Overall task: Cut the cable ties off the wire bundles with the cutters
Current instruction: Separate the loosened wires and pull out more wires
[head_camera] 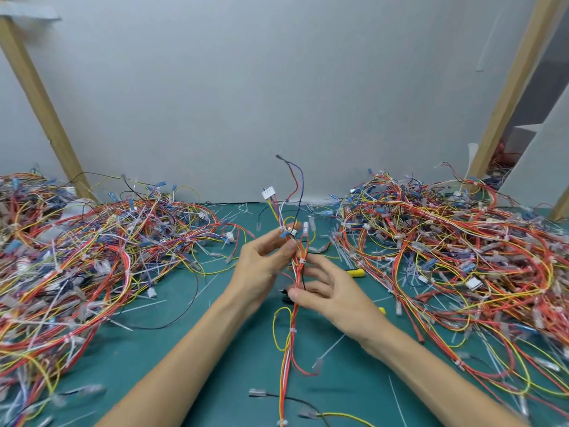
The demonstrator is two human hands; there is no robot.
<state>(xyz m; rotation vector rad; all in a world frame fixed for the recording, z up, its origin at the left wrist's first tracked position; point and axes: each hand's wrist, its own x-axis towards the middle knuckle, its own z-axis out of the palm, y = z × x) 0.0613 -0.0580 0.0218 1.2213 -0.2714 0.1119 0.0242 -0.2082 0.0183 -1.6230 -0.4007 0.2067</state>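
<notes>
A bundle of red, yellow and white wires [289,343] stands upright over the green mat, its white connector [268,192] at the top. My left hand [261,266] pinches the bundle near its upper part, thumb against the wires. My right hand [329,291] holds the same bundle lower down, thumb in front and fingers behind. A white cable tie [302,260] sits on the bundle between the two hands, another [292,330] lower down. The cutters, with yellow handles [357,272], lie on the mat behind my right hand, mostly hidden.
A large heap of wire bundles [92,257] fills the left of the green mat [184,349], another heap [462,257] the right. Cut tie pieces [331,349] litter the mat. A grey wall and slanted wooden posts [40,103] stand behind.
</notes>
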